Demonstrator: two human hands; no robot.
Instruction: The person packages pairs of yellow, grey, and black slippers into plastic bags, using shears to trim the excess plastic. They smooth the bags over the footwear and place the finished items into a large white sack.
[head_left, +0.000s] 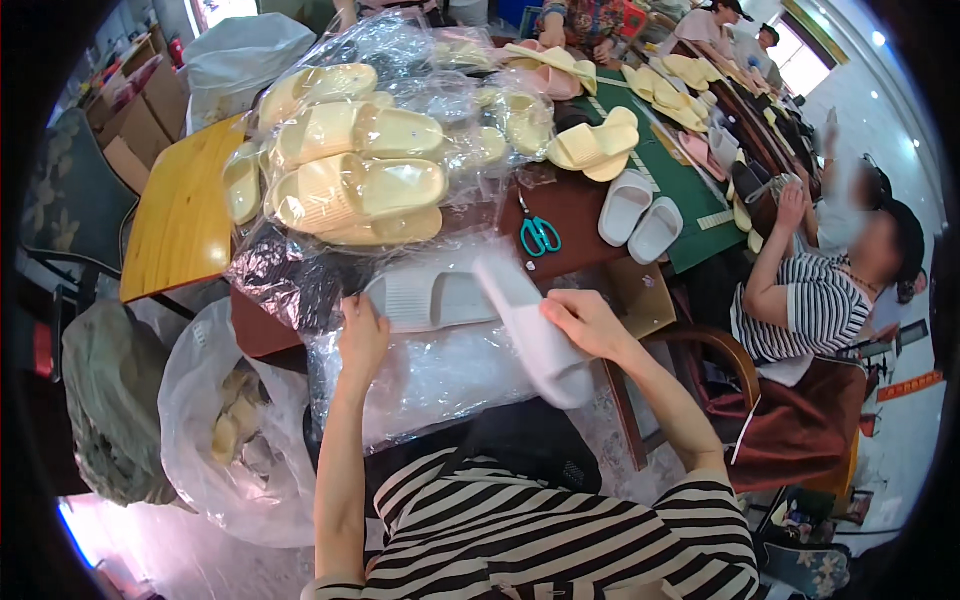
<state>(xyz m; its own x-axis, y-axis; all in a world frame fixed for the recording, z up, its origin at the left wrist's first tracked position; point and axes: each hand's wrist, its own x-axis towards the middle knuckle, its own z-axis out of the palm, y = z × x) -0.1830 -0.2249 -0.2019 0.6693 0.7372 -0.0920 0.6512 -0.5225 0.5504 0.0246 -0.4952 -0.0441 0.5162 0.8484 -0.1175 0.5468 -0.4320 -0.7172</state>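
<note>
In front of me a grey slipper (408, 300) with a ribbed strap lies sideways on clear plastic bags (440, 370). My left hand (362, 338) is closed at its toe end, fingertips along the edge. My right hand (587, 322) grips a second light grey slipper (525, 322), slightly smeared by motion and tilted over the heel end of the first. Beyond them, pale yellow slippers (360, 190) are stacked in clear plastic. Teal-handled scissors (540, 235) lie on the brown tabletop, and another grey pair (640, 218) stands to their right.
A clear bag (235, 440) holding yellowish pieces hangs at my left, below a yellow wooden board (185, 210). On the right, a green cutting mat (690, 240) carries more slippers. A co-worker in stripes (805, 315) sits beside a wooden-armed chair (720, 355). Other people work farther back.
</note>
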